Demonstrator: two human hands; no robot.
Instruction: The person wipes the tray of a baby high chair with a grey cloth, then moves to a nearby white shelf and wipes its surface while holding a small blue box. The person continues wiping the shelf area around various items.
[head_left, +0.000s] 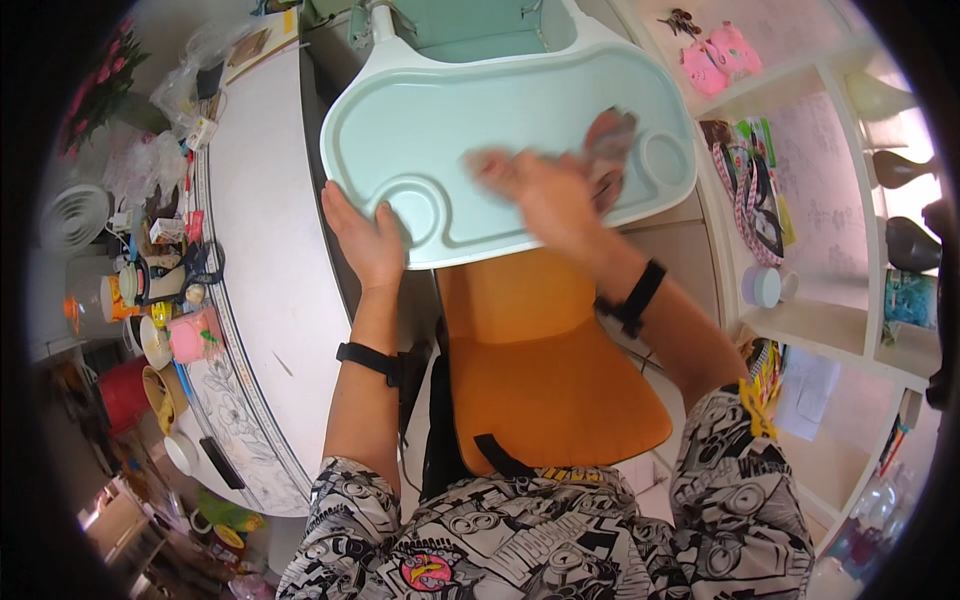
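Note:
A pale mint high chair tray (465, 120) with a raised rim and two round cup recesses lies before me, joined to the high chair (480, 34) behind it. My left hand (371, 244) rests on the near left edge, its thumb inside the rim by the left recess and its fingers at the outer side. My right hand (547, 191), blurred by motion, is over the right half of the tray, bunched on a reddish-grey patterned cloth (611, 150). One part of the cloth sticks out to the left of the hand, and a larger part spreads towards the right recess.
An orange chair (555, 397) stands between me and the tray. At left is a white table (262, 187) crowded along its far side with containers, plastic bags and a pink pack (195, 334). White shelving (832, 330) on the right holds pink figurines (720, 58), straps and jars.

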